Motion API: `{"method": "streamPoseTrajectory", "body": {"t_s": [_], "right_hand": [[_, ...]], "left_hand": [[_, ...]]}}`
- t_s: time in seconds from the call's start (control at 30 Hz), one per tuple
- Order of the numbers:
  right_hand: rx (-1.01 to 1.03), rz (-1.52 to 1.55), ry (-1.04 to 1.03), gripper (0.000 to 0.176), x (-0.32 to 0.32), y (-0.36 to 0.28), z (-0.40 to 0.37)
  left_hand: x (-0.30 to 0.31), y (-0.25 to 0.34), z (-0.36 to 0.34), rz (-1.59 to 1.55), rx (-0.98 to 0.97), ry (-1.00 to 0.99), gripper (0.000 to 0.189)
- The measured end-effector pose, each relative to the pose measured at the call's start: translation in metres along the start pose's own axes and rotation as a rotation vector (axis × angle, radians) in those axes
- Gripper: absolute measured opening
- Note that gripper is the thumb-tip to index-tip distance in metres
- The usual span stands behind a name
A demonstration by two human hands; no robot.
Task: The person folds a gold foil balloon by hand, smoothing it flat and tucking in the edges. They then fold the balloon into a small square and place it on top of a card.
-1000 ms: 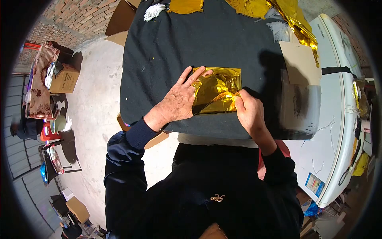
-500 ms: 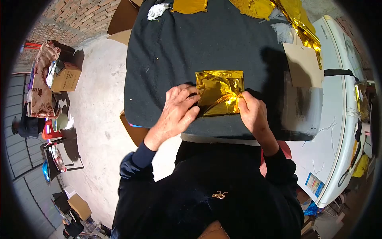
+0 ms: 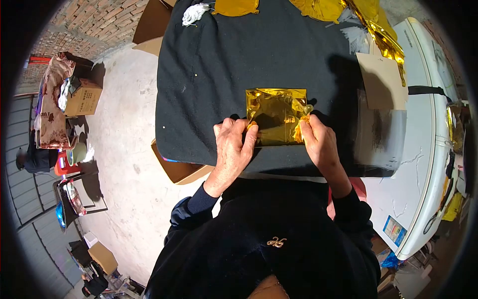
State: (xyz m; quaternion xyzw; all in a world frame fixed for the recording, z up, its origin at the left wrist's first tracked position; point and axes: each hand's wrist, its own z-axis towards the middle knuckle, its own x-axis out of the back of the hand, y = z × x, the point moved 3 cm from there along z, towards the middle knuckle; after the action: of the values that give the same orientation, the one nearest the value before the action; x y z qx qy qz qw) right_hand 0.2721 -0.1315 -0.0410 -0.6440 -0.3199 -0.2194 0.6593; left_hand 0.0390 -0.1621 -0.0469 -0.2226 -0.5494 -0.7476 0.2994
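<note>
A flat, squarish piece of shiny gold foil (image 3: 276, 119) lies on the black cloth (image 3: 239, 60) near the table's front edge. My left hand (image 3: 233, 142) grips the foil's left side, thumb and fingers pinched at the edge. On the opposite side, my right hand (image 3: 321, 139) pinches a crumpled part of the foil between thumb and fingers. Between the hands the foil looks fairly smooth, with a crease along its top. The fingertips cover parts of both side edges.
More gold foil (image 3: 383, 42) lies at the back right, beside a cardboard sheet (image 3: 382, 79) and a clear plastic sleeve (image 3: 381, 137). A white bundle (image 3: 195, 14) and a gold piece (image 3: 236, 7) sit at the back left. An open carton (image 3: 179, 167) stands left of the table; a white appliance (image 3: 413, 164) stands right.
My left hand has moved right and closed on the foil's left edge. The loose diagonal fold near my right hand has been drawn aside, leaving the foil's middle flatter.
</note>
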Motion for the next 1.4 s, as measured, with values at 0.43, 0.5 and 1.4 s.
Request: {"method": "streamPoseTrajectory", "body": {"t_s": [0.43, 0.5, 1.4], "right_hand": [[-0.069, -0.147, 0.052, 0.025, -0.005, 0.003, 0.003], [-0.057, -0.172, 0.074, 0.026, -0.006, 0.003, 0.003], [0.017, -0.361, 0.151, 0.029, -0.013, -0.008, 0.007]], "left_hand": [[-0.012, 0.002, 0.008, 0.231, -0.089, 0.073, 0.017], [-0.014, 0.004, 0.009, 0.270, -0.088, 0.070, 0.016], [-0.021, 0.048, 0.012, 0.216, -0.309, -0.112, 0.059]]}}
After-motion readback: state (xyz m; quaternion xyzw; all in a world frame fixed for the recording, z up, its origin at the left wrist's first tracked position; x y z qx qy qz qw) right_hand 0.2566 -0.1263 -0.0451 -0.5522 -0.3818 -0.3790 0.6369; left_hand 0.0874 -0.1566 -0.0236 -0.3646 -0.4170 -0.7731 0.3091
